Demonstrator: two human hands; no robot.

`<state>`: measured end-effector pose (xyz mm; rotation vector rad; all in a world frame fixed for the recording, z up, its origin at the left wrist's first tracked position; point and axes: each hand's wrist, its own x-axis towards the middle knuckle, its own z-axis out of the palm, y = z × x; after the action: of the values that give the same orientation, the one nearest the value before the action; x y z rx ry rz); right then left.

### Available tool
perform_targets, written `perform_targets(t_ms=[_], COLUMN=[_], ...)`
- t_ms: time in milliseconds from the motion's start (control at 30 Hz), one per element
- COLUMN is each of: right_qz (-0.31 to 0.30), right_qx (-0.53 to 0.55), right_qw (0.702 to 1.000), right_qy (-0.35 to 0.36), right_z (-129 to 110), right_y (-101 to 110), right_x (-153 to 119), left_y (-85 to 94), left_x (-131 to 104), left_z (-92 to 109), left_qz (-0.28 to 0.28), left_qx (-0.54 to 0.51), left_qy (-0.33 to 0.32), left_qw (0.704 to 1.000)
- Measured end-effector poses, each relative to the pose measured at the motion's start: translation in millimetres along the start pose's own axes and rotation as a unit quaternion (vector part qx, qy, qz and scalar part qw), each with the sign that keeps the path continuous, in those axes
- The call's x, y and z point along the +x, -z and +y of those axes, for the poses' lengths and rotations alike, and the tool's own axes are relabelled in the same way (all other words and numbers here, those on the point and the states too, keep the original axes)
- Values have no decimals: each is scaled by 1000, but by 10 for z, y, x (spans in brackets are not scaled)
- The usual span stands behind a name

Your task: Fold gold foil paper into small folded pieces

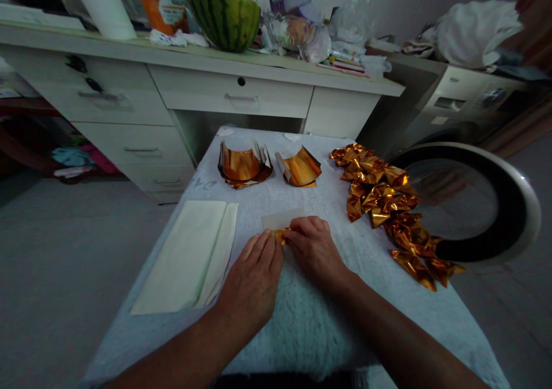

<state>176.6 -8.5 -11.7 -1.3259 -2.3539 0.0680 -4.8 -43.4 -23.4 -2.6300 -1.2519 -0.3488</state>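
Between my two hands lies a small piece of gold foil paper point(282, 236), partly hidden by fingers, over a pale sheet of paper point(276, 221) on the cloth-covered table. My left hand point(257, 271) rests palm down with its fingers together, pressing the foil's left side. At the other side, my right hand point(314, 250) pinches the foil's edge with thumb and fingertips. Beyond them sit two curved stacks of gold foil sheets, a thicker stack point(241, 166) and a thinner stack point(303, 167). Folded gold foil pieces point(379, 196) are heaped along the right side.
A folded stack of whitish paper point(183, 256) lies at the table's left. Behind stands a white desk point(267, 92) carrying a cut watermelon point(226, 18) and bags. The open round door point(524, 205) of a washing machine point(457, 95) borders the table's right edge.
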Motion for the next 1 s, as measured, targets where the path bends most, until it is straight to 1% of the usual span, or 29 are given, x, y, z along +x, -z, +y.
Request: perform_targets(t_ms=[133, 267, 333, 533, 633, 767, 833, 1000], right_qz=[-30, -25, -34, -107, -124, -153, -160, -147], right_qx=[1, 4, -1, -31, -34, -19, -10, -10], right_qw=[999, 999, 999, 993, 991, 987, 986, 988], right_qy=[15, 31, 40, 45, 46, 47, 50, 48], right_z=[-9, -13, -30, -97, -82, -41, -33, -38], right_y=[-1, 34, 77, 207, 221, 215, 214, 238], right_x=[-13, -47, -70, -154, -199, -232, -236, -246], left_y=[-37, -38, -24, -10, -17, -15, -17, -25], left_x=[8, -12, -29, -84, -99, -99, -100, -108], left_z=[-27, -67, -88, -130, -132, -121, -118, -127], left_qz=[-11, -15, -19, -25, -27, -45, -55, -59], left_qx=[-14, -22, -21, -21, -23, -11, -4, -10], left_qy=[-1, -10, -18, -31, -32, -21, -21, -28], left_qw=[1000, 1000, 999, 999, 999, 999, 998, 998])
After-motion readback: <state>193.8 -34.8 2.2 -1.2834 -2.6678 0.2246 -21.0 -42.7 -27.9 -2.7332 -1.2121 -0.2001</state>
